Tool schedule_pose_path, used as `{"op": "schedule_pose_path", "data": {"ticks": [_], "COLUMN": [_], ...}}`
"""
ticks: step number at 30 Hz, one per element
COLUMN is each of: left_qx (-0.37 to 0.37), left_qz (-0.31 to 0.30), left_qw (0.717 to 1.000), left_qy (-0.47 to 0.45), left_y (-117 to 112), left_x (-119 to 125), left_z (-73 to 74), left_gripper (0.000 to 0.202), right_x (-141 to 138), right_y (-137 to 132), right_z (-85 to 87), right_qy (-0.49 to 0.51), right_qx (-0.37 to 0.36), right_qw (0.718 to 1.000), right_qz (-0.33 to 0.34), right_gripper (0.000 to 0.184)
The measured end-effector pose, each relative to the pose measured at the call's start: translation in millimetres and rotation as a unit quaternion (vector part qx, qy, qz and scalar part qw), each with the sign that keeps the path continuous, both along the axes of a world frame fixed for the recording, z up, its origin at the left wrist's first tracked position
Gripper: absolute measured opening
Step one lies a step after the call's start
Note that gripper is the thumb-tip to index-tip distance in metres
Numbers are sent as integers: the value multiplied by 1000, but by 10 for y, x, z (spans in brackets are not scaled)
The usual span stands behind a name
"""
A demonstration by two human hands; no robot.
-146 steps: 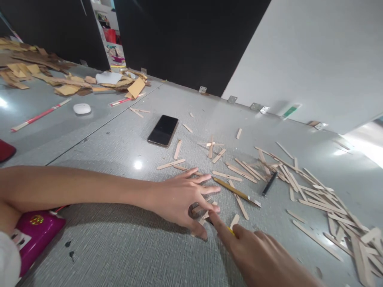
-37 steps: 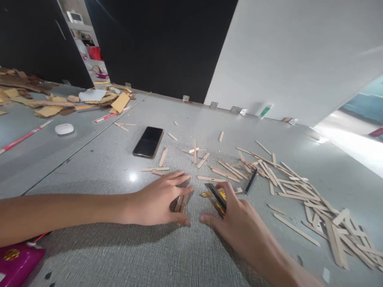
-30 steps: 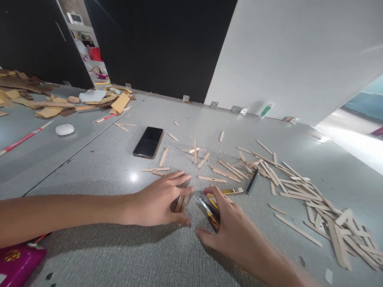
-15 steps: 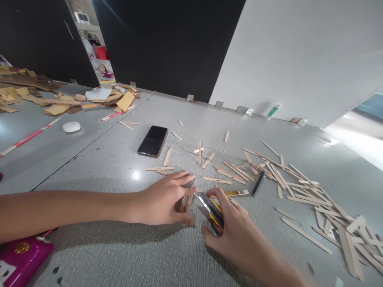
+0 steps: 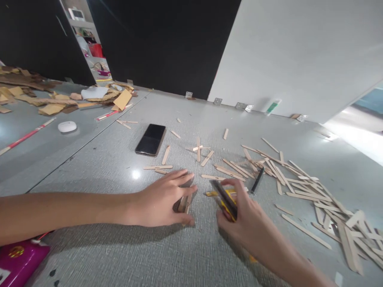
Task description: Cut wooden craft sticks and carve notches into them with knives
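My left hand (image 5: 163, 199) lies on the grey table (image 5: 125, 247), fingers curled over a few short wooden stick pieces (image 5: 184, 204) and pressing them down. My right hand (image 5: 248, 223) is closed round a yellow-and-black utility knife (image 5: 226, 197), whose blade end points up and left, a little to the right of the stick pieces and apart from them. Behind the knife lies a flat yellow stick (image 5: 211, 193). A black pen (image 5: 257, 180) rests just beyond my right hand.
Several loose wooden sticks (image 5: 302, 187) are scattered across the right half of the table. A black phone (image 5: 151, 139) lies at centre left, a white oval case (image 5: 67, 126) and cardboard scraps (image 5: 60, 99) further left. A magenta box (image 5: 18, 261) sits at the near left edge.
My right hand has pulled the utility knife back to the right, away from the stick pieces under my left hand. The left hand has stayed in place on them.
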State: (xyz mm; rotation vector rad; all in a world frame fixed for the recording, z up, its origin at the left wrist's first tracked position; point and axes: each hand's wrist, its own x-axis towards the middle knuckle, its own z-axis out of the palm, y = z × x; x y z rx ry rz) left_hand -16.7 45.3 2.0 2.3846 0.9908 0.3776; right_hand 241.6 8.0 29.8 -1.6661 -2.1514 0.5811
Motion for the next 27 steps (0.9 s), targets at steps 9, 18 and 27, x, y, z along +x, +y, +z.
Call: {"op": "schedule_pose_path", "data": {"ticks": [9, 18, 27], "left_qx": [22, 34, 73], "left_qz": [-68, -144, -100], "left_qw": [997, 989, 992], "left_qy": [11, -11, -18], "left_y": [-155, -22, -135], "left_x": [51, -65, 22], "left_z": [-63, 453, 35], "left_gripper": [75, 27, 71], "right_x": [501, 755, 565], "right_y": [-1, -106, -333], "right_z": [346, 290, 171], "right_qy": [395, 497, 402], "right_qx": [-68, -47, -96], "right_qw": [904, 858, 904], "right_qz": [-152, -119, -111], "right_gripper": [23, 36, 43]}}
